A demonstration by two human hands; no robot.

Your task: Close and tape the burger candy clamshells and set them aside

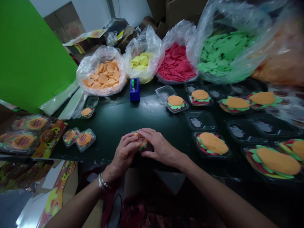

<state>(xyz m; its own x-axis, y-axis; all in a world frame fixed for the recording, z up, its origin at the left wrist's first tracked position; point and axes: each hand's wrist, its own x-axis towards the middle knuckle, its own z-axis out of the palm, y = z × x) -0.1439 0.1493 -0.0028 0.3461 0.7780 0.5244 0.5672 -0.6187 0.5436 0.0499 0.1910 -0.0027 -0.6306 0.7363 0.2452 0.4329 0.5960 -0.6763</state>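
Both my hands meet at the near edge of the dark table (118, 117), closed around one small clear plastic box holding a toy burger (142, 142). My left hand (124, 153) wraps its left side with curled fingers; a silver bracelet sits on that wrist. My right hand (158, 145) presses over the box's top and right side. Only a strip of orange, green and red shows between the fingers.
Open trays with layered burgers (212, 143) fill the right side, with empty trays (200, 120) between them. Closed boxes (85, 139) lie to the left. Bags of orange (103, 76), yellow (141, 60), red (177, 65) and green (223, 50) pieces stand behind a blue tape dispenser (135, 89).
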